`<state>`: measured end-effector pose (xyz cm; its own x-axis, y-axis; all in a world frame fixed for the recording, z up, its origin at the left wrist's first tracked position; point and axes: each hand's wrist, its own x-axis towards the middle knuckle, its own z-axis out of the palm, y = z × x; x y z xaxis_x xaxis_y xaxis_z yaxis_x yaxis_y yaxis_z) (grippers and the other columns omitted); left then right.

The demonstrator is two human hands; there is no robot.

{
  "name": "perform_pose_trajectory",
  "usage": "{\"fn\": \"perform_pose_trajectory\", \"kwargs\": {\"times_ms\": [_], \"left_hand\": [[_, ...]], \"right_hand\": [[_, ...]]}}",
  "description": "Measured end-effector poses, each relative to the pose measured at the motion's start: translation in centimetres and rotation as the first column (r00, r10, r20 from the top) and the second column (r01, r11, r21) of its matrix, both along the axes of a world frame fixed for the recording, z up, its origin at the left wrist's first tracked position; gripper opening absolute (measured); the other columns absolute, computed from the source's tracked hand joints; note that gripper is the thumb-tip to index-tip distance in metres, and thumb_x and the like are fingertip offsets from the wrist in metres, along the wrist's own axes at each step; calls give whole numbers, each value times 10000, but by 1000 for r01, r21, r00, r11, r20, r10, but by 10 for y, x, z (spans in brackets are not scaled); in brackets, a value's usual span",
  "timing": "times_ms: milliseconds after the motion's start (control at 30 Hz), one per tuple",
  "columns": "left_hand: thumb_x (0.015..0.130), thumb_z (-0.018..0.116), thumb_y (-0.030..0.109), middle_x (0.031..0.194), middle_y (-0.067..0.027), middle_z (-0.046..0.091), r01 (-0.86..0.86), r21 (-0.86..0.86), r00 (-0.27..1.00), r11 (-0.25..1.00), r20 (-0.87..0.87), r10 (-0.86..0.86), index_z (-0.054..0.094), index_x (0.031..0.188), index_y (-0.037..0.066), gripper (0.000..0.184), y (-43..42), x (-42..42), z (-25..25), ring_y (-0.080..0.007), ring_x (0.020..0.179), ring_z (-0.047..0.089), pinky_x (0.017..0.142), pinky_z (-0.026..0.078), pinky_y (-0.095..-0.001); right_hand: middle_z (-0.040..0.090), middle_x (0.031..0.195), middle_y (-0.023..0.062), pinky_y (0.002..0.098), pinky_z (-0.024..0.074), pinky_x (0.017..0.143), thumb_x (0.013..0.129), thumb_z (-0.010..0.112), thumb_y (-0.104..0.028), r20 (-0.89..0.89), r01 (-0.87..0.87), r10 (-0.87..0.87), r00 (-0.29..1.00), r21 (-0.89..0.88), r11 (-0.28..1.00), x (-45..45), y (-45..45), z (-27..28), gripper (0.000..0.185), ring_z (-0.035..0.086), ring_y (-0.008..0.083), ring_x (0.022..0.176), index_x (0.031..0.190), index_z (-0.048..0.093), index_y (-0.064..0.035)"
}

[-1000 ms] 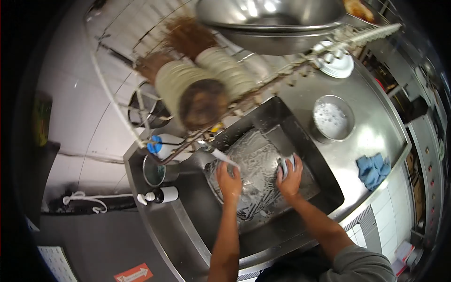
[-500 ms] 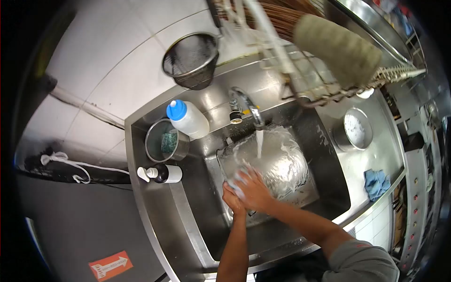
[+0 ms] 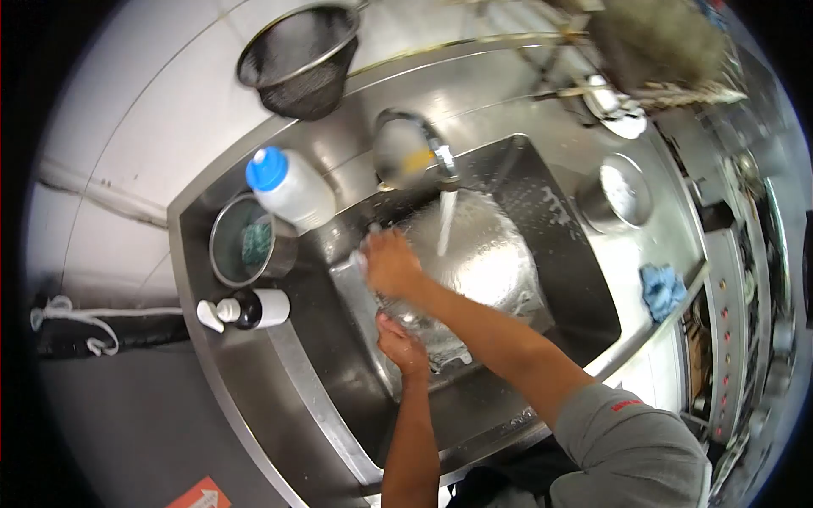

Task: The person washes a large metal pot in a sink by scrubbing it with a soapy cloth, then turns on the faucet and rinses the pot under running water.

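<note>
Reaching over metal vessel [image 3: 491, 262] in sink [image 3: 584, 309], right hand [image 3: 393, 264] beyond left hand [image 3: 403, 347] at vessel's left edge; both grips unclear.

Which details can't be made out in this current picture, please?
All in the head view:
- What the right hand holds: motion blur and the hand itself obscure it.
- Part of the shiny metal piece: covered by the right forearm.
- The bulky object at upper right: blurred and cut off by the top edge.
- The orange sign's lower part: cut off by the bottom edge.
- The red sleeve lettering: too small to read.
</note>
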<state>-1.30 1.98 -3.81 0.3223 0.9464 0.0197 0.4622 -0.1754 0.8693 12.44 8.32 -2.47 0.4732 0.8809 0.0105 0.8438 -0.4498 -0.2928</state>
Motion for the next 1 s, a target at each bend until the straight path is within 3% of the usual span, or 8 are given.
{"fn": "perform_pose_trajectory", "kwargs": {"times_ms": [233, 267, 400, 633, 700, 767, 833, 1000], "left_hand": [[1016, 359, 215, 656, -178, 524, -24, 29, 985, 999, 171, 19, 537, 893, -45, 338, 2, -2, -28, -263, 594, 453, 583, 398, -411], [1013, 365, 205, 666, -192, 534, -47, 98, 998, 994, -43, 51, 533, 885, -41, 324, 2, -1, -17, -272, 597, 455, 585, 404, -403], [990, 417, 166, 608, -196, 508, 8, 97, 1000, 995, 17, -10, 536, 881, -25, 250, 0, 0, -2, -366, 554, 493, 547, 409, -423], [992, 488, 227, 595, -128, 501, 64, -68, 998, 996, 17, -63, 482, 922, -3, 240, -32, -26, -27, -216, 522, 486, 517, 392, -383], [996, 482, 237, 592, -120, 503, 67, -93, 995, 993, 77, -59, 478, 937, -2, 246, -39, -29, -31, -219, 524, 491, 516, 394, -382], [977, 509, 181, 599, -216, 518, 85, -114, 973, 990, 224, -58, 472, 915, -7, 202, -46, -33, -25, -410, 528, 518, 507, 399, -437], [992, 483, 204, 619, -178, 515, 96, -143, 989, 985, 124, -78, 459, 943, -2, 213, -52, -40, -34, -319, 550, 505, 528, 403, -396], [1007, 462, 225, 664, -137, 510, 169, -194, 984, 966, 89, -154, 454, 994, 4, 222, -46, -38, -28, -216, 577, 481, 569, 420, -343]], "right_hand": [[441, 1381, 135, 609, 210, 1113, 826, 576, -223, -32, -325, 327, 944, 44, 945, -17, -223, 7, 370, 287, 346, 1385, 1187, 593, -146], [467, 1358, 145, 592, 256, 1097, 820, 579, -198, 490, -157, 234, 840, -193, 969, 13, -230, -5, 374, 338, 351, 1353, 1188, 594, -132], [557, 1207, 229, 494, 403, 1003, 818, 619, -110, 56, 414, -456, 888, 335, 847, 95, -203, -9, 456, 538, 375, 1121, 1258, 520, -45], [529, 1288, 162, 486, 386, 1035, 779, 694, -93, -67, -52, 115, 991, 598, 800, -23, -133, 4, 409, 513, 365, 1178, 1181, 616, -95], [578, 1246, 164, 433, 432, 1010, 840, 645, -205, -290, -26, 242, 926, 589, 807, -26, -63, 12, 313, 551, 357, 1152, 1128, 649, -83], [614, 1205, 160, 408, 456, 980, 848, 588, -308, -237, -153, 149, 960, -1, 988, -12, 14, 4, 376, 573, 340, 1135, 1131, 653, -68], [649, 1120, 160, 451, 471, 937, 833, 554, -353, -376, -109, -39, 926, -365, 925, 24, 75, -12, 427, 597, 337, 1083, 1126, 657, -59], [645, 1120, 121, 508, 401, 1007, 804, 618, -322, -193, -140, 146, 970, 41, 989, -10, 14, -19, 369, 566, 310, 1137, 1077, 681, -81]]}}
